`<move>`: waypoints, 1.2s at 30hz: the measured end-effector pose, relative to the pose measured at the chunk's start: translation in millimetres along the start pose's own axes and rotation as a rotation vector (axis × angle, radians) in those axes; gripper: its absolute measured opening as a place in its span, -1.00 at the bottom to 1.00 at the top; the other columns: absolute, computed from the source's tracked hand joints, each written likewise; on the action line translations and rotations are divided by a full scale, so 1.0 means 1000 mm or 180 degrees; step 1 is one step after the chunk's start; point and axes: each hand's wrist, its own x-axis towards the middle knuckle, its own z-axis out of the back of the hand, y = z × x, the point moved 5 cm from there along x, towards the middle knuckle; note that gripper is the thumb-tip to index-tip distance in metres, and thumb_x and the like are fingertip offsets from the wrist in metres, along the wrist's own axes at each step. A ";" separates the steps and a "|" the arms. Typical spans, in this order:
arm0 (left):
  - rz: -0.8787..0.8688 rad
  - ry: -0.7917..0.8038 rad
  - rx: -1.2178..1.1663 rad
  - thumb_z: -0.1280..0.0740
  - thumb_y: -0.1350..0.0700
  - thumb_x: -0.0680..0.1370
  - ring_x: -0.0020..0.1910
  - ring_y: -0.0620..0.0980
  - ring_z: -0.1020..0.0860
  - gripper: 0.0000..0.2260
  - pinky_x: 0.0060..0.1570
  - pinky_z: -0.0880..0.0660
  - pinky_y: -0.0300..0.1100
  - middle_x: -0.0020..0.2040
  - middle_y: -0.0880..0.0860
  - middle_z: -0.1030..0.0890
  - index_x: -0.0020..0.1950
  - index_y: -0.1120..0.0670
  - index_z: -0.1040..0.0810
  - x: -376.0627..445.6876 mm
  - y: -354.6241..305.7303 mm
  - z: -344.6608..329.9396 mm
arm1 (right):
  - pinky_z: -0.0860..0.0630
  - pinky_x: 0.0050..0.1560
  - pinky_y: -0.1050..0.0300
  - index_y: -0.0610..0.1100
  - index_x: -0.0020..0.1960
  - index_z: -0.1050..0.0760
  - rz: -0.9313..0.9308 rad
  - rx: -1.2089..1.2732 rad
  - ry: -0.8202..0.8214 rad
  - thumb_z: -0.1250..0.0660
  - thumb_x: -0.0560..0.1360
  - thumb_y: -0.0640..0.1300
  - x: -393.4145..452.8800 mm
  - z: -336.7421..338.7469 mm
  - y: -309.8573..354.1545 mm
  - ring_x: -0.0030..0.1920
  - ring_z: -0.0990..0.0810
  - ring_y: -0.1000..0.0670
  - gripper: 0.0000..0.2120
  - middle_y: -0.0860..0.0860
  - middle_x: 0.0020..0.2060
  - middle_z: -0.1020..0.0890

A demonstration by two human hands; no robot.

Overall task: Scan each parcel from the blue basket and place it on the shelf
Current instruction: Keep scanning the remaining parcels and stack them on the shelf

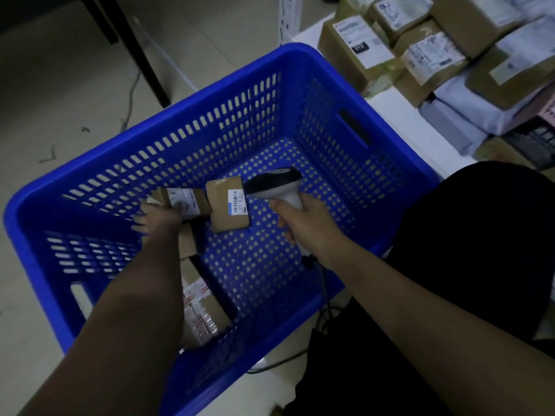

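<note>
Your left hand point(156, 219) is down in the blue basket point(360, 94) at 9 o'clock — blurred, grip unclear. Right hand point(303, 223) grips the barcode scanner point(276, 184). Small cardboard parcel point(228, 205) looks light, stiff — grab its edges.

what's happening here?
A person is working through parcels in a blue basket on the floor. The right hand grips a handheld barcode scanner, its head over a small cardboard box with a barcode label. The left hand reaches onto another labelled parcel beside it; its grip is blurred. A few parcels remain in the basket. The shelf alongside already holds many.
</note>
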 end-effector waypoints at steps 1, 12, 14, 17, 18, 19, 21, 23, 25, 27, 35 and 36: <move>0.0097 0.0053 -0.0157 -0.41 -0.19 0.42 0.48 0.28 -0.10 -0.16 0.40 -0.15 0.26 0.52 0.22 -0.11 0.53 0.03 -0.03 0.002 0.003 0.002 | -0.42 -0.38 0.22 -0.12 -0.18 -0.46 -0.0029 0.0055 0.0002 -0.30 0.56 -0.05 0.002 0.001 -0.001 -0.41 -0.45 0.07 -0.81 -0.01 -0.36 -0.51; 0.0075 0.0447 -0.0637 -0.43 -0.47 0.06 0.30 0.22 -0.39 0.16 0.24 -0.40 0.18 0.39 0.20 -0.34 0.46 0.14 -0.15 -0.032 0.013 -0.013 | -0.44 -0.38 0.23 -0.08 -0.17 -0.48 -0.0226 0.0264 -0.0073 -0.32 0.55 -0.05 0.005 0.011 -0.010 -0.40 -0.47 0.07 -0.84 0.01 -0.37 -0.51; -0.0042 0.0904 -0.0830 -0.41 -0.49 0.12 0.30 0.20 -0.41 0.09 0.28 -0.37 0.14 0.39 0.13 -0.39 0.47 0.12 -0.25 -0.050 0.002 -0.022 | -0.43 -0.38 0.21 -0.10 -0.17 -0.47 -0.0284 0.0302 -0.0114 -0.32 0.55 -0.06 0.004 0.014 -0.011 -0.41 -0.46 0.06 -0.84 -0.01 -0.37 -0.51; -0.0040 0.1366 -0.1075 -0.41 -0.51 0.09 0.21 0.15 -0.49 0.03 0.25 -0.42 0.11 0.30 0.03 -0.48 0.41 0.03 -0.39 -0.072 -0.001 -0.032 | -0.41 -0.40 0.19 -0.09 -0.18 -0.45 -0.0427 0.0318 -0.0219 -0.31 0.56 -0.07 0.002 0.018 -0.010 -0.42 -0.45 0.04 -0.83 -0.02 -0.38 -0.50; -0.0045 0.1444 -0.1169 -0.43 -0.53 0.02 0.18 0.14 -0.51 0.05 0.24 -0.44 0.12 0.29 0.04 -0.52 0.38 0.01 -0.43 -0.074 -0.001 -0.035 | -0.40 -0.41 0.19 -0.09 -0.19 -0.44 -0.0425 0.0338 -0.0294 -0.30 0.56 -0.07 0.000 0.021 -0.008 -0.42 -0.44 0.04 -0.82 -0.02 -0.38 -0.49; -0.0096 0.1504 -0.1259 -0.44 -0.53 0.00 0.18 0.13 -0.53 0.05 0.24 -0.44 0.11 0.29 0.03 -0.53 0.37 -0.01 -0.45 -0.085 -0.006 -0.035 | -0.40 -0.41 0.19 -0.09 -0.19 -0.44 -0.0378 0.0372 -0.0375 -0.31 0.56 -0.06 -0.001 0.024 -0.004 -0.43 -0.44 0.04 -0.82 -0.03 -0.38 -0.49; -0.0350 0.1669 -0.1428 -0.43 -0.48 0.13 0.24 0.10 -0.50 -0.07 0.23 -0.42 0.04 0.31 0.00 -0.52 0.38 -0.02 -0.45 -0.116 -0.025 -0.028 | -0.42 -0.43 0.21 -0.09 -0.19 -0.45 -0.0157 0.0497 -0.0520 -0.31 0.56 -0.07 -0.006 0.033 0.008 -0.43 -0.44 0.05 -0.82 -0.02 -0.37 -0.49; -0.0641 0.1777 -0.1572 -0.41 -0.41 0.26 0.32 0.08 -0.44 -0.17 0.22 -0.40 0.04 0.36 -0.01 -0.47 0.42 -0.02 -0.40 -0.149 -0.044 -0.022 | -0.43 -0.44 0.25 -0.10 -0.17 -0.45 0.0167 0.0661 -0.0668 -0.31 0.56 -0.08 -0.015 0.046 0.027 -0.41 -0.44 0.06 -0.84 -0.03 -0.36 -0.49; -0.0801 0.1868 -0.1674 -0.43 -0.43 0.22 0.36 0.07 -0.40 -0.08 0.30 -0.36 0.10 0.41 -0.03 -0.41 0.47 -0.03 -0.33 -0.177 -0.060 -0.020 | -0.44 -0.45 0.27 -0.10 -0.15 -0.47 0.0511 0.0766 -0.0829 -0.32 0.56 -0.11 -0.027 0.064 0.049 -0.40 -0.45 0.06 -0.88 -0.03 -0.35 -0.50; -0.0966 0.1887 -0.1764 -0.45 -0.40 0.23 0.30 0.03 -0.46 -0.13 0.25 -0.41 0.04 0.34 -0.04 -0.48 0.42 0.01 -0.38 -0.203 -0.077 -0.019 | -0.43 -0.46 0.27 -0.12 -0.05 -0.49 0.0821 0.0833 -0.0961 -0.32 0.56 -0.13 -0.038 0.083 0.069 -0.41 -0.44 0.06 -0.93 -0.04 -0.33 -0.50; -0.1762 0.2771 -0.2020 -0.57 -0.13 0.23 0.14 0.03 -0.60 -0.42 0.30 -0.41 0.05 0.10 0.01 -0.67 0.19 0.01 -0.58 -0.329 -0.161 -0.024 | -0.53 -0.13 0.20 -0.11 0.33 -0.36 0.1628 0.1229 -0.1702 -0.35 0.54 -0.03 -0.081 0.189 0.111 -0.18 -0.54 0.06 -0.59 -0.03 -0.02 -0.57; -0.1941 0.2794 -0.1996 -0.54 -0.05 0.33 0.15 0.02 -0.60 -0.56 0.30 -0.42 0.03 0.10 0.01 -0.67 0.16 0.00 -0.58 -0.345 -0.171 -0.024 | -0.54 -0.01 0.09 -0.12 0.36 -0.35 0.1691 0.1305 -0.1815 -0.37 0.51 0.00 -0.088 0.205 0.113 -0.10 -0.56 0.04 -0.52 -0.03 0.05 -0.58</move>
